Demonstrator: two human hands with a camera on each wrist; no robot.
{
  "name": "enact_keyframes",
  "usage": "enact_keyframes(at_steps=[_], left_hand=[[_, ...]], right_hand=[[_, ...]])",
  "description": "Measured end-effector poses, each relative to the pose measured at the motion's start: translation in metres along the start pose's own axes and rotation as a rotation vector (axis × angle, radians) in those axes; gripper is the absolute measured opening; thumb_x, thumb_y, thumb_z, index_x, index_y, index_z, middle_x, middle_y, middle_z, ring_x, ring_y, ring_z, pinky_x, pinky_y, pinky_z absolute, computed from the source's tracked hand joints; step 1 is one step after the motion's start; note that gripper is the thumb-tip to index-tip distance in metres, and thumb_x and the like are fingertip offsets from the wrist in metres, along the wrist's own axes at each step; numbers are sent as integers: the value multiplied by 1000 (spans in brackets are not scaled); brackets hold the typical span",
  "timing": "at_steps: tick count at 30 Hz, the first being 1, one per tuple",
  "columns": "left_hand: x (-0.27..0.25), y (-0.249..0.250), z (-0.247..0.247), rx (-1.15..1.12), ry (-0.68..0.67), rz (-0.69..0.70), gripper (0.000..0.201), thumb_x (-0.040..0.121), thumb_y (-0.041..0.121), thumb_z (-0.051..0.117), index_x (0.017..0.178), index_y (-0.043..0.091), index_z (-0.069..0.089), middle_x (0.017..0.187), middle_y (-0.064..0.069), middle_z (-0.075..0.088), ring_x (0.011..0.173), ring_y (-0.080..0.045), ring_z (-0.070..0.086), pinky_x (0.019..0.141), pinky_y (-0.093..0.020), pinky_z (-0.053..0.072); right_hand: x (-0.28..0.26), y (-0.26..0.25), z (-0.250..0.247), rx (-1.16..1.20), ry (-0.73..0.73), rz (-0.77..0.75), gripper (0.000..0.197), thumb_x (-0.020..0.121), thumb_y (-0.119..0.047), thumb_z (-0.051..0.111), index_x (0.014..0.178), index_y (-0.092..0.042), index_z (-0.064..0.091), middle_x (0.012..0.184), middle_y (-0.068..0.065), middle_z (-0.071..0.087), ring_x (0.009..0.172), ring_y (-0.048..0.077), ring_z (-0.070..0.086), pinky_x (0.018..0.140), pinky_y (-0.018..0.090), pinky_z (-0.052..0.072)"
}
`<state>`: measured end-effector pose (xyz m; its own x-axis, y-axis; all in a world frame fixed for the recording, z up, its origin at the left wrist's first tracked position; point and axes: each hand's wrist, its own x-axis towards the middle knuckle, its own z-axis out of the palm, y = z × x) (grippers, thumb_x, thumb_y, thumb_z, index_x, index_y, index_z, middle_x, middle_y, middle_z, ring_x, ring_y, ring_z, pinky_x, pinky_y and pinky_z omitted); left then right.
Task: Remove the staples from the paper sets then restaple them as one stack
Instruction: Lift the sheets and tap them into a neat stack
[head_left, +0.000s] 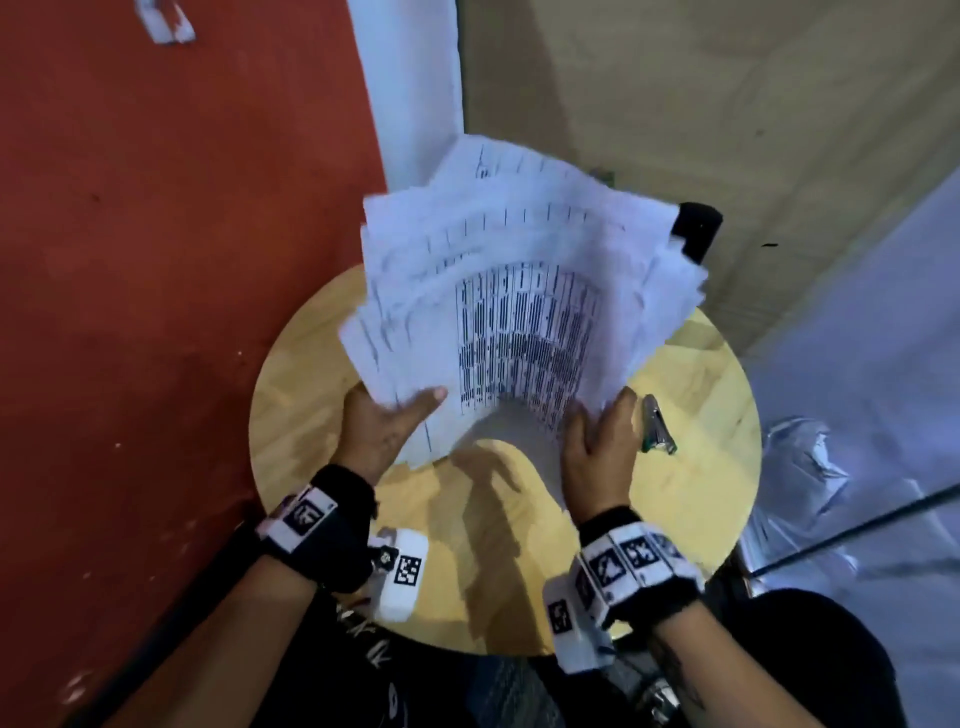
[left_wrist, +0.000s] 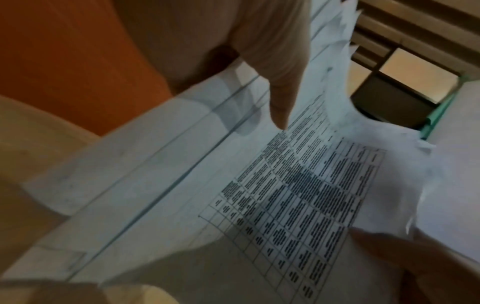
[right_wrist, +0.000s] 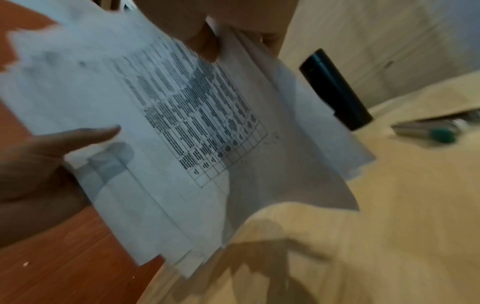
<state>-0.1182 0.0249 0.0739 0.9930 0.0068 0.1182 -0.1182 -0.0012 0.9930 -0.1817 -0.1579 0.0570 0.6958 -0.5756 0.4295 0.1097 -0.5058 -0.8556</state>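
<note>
Looking down from my head, I am holding the stack of papers above the round wooden table, its sheets fanning unevenly. My left hand is gripping the near left edge, thumb lying on top. My right hand is gripping the near right edge, fingers curling round it. A small stapler is lying on the table just beside my right hand, and a black cylinder is showing past the papers' far corner.

From my left wrist, my thumb is pressing on the printed table of the top sheet.

From my right wrist, my fingers are pinching the sheets' edge while the left hand is supporting the opposite side.
</note>
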Motion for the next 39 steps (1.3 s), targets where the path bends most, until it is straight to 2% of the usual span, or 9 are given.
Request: enact_keyframes(at_steps=[3,7,11,14,18,23,30,34,39], left_hand=[[-10,-13,-5,-71,-83,-34,40,68,-6,77,89,28,75,92,18,73,90,-1,67,83,-23,53],[-3,-30,-11,-89,0,-84,42,65,-11,77,94,18,68,84,15,74,85,-5,68,78,-23,53],[8,-27,-9,-124,0,-29,50,70,-15,69,111,12,63,97,13,73,95,-7,66,87,-25,53],[14,-22,-2,-156,75,-39,39,72,-13,69,96,17,66,85,17,73,82,-1,67,77,-22,54],[5,-28,5,-188,199,-9,31,71,-7,75,84,20,68,82,13,73,80,-4,66,80,-24,55],[-19,-50,4,-149,125,-99,40,65,-3,80,102,-2,68,97,-8,70,89,-18,65,83,-30,54],[0,-50,-7,-60,-32,-267,35,62,4,84,93,10,70,88,4,74,83,-14,69,89,-34,51],[6,-49,-4,-59,-72,-293,30,71,-3,75,100,0,67,78,9,73,74,-7,69,85,-30,47],[16,-34,-12,-82,-133,-264,46,48,12,88,90,14,71,88,7,75,86,-11,70,83,-28,55]], right_hand=[[-21,19,2,129,-93,232,57,80,-23,54,124,7,35,105,11,56,90,22,55,70,21,34],[-29,37,2,135,-185,337,76,61,-39,55,124,-2,36,109,7,54,97,18,52,78,27,40],[-9,48,4,71,-212,357,49,77,-16,56,123,1,48,107,22,62,99,33,58,76,34,42],[7,46,7,41,-180,292,31,86,4,54,117,1,55,104,20,64,97,28,58,73,28,39],[1,33,9,-9,-73,140,4,85,-3,54,83,-3,50,78,19,57,72,26,52,63,33,37],[-30,53,5,49,-200,479,46,78,-15,60,119,0,47,97,17,60,90,32,57,67,29,35],[-26,87,8,214,-415,789,46,78,5,62,120,-10,49,108,9,58,106,30,55,90,47,47],[-24,90,13,258,-390,790,69,63,0,71,127,-10,49,109,8,60,108,32,55,87,47,49],[18,62,0,356,-357,630,62,68,24,59,113,-16,46,102,5,60,92,24,59,73,33,52]])
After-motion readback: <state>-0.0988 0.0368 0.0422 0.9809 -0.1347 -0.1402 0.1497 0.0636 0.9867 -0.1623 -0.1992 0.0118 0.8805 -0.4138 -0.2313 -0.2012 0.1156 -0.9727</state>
